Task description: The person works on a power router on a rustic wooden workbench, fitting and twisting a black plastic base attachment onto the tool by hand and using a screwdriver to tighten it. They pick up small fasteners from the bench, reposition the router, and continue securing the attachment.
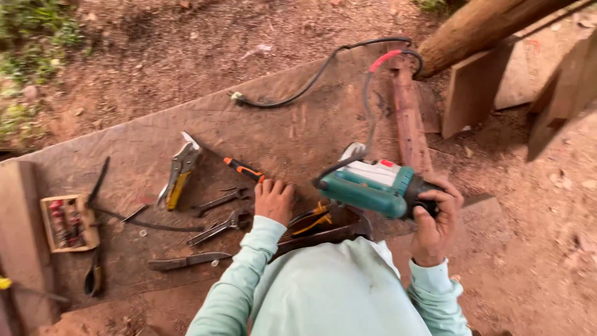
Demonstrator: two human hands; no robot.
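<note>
Within right hand (435, 227), teal drill (373, 186)

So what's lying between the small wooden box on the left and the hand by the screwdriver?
Head view: locking pliers, two wrenches and a dark strap lie between box and left hand.

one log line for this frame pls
right hand: grips green power drill | left hand: on orange-handled screwdriver | nearby: locking pliers, wrenches, bit box on sheet

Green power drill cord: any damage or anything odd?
Yes. The black cord of the green power drill has a red-wrapped patch and ends in bare-looking ends on the mat, with no plug visible.
</note>
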